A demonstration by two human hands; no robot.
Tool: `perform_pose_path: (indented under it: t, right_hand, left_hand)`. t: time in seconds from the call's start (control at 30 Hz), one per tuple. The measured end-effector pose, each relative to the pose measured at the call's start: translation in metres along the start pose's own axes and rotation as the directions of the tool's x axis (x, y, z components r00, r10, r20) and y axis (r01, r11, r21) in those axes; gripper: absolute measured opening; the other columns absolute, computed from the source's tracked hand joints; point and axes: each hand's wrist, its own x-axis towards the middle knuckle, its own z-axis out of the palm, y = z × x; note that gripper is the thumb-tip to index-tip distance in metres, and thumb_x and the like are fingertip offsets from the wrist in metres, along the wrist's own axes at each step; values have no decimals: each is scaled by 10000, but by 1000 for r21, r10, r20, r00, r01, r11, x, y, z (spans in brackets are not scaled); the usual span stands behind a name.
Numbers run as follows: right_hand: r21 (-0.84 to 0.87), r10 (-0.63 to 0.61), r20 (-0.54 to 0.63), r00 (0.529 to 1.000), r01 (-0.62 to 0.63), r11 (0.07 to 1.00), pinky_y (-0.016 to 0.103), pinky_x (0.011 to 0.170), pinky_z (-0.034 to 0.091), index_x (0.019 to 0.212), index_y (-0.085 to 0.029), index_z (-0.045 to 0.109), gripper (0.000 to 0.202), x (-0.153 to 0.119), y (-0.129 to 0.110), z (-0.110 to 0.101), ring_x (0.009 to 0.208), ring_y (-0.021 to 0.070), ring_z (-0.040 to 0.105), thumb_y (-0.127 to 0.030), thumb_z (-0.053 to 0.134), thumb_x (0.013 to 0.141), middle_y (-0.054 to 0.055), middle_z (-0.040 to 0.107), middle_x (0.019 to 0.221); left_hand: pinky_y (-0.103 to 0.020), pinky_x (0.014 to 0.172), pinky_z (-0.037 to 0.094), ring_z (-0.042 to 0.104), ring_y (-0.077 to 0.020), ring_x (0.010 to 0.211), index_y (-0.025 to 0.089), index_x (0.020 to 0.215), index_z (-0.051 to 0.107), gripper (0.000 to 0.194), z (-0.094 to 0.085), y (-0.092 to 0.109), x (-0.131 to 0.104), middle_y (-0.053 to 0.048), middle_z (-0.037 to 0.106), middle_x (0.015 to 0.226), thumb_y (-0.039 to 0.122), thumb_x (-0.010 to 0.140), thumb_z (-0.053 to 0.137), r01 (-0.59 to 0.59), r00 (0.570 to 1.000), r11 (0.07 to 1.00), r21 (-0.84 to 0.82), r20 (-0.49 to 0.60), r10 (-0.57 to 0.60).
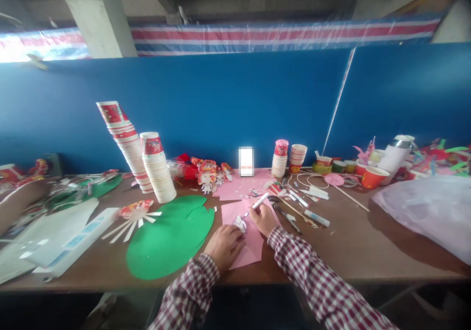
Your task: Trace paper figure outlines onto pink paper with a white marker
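Observation:
My right hand (263, 218) grips a white marker (260, 200), its tip pointing down and left toward a small white paper cutout (240, 223) with dark outlines. That cutout lies on a pink paper sheet (253, 251) near the table's front edge. Spread over the lower left of the sheet, my left hand (225, 245) rests with its fingers out beside the cutout, the fingertips touching or nearly touching it. Whether the marker's tip touches the paper is too small to tell.
Green paper (169, 241) lies to the left, with leaning cup stacks (158, 170) behind it. Pens, a glue tube (317, 218) and sticks lie right of the sheet. A plastic bag (427, 212) is far right. Another person's arm (22, 200) reaches in at far left.

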Motion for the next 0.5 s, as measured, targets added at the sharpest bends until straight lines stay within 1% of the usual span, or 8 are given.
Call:
perform_pose_path:
  t: [0.2,0.4,0.5]
  right_hand:
    - [-24,-9,45,999,10,1000,241,539,448,671,-167,561,216,-1,-4,-1,551,159,578,-342,500,784,50,624,614]
    - [-38,-24,74,997,27,999,226,494,418,670,-168,558,217,-1,-5,-1,500,143,545,-334,490,792,33,602,577]
    - [-37,-40,98,994,44,998,223,499,422,677,-172,558,202,-2,-7,-2,521,148,562,-321,491,795,34,610,588]
  left_hand:
    - [-378,871,429,531,-207,944,199,994,600,235,-1,0,-1,-65,601,1000,344,866,467,6,1000,1000,0,15,-6]
    - [-380,881,424,527,-210,957,192,1002,595,241,0,0,-1,-68,601,1012,345,865,470,-1,1000,1000,1,19,1]
    - [-378,878,425,529,-209,950,195,996,597,238,0,0,-1,-65,601,1006,349,863,474,-3,1000,1000,-6,13,3]
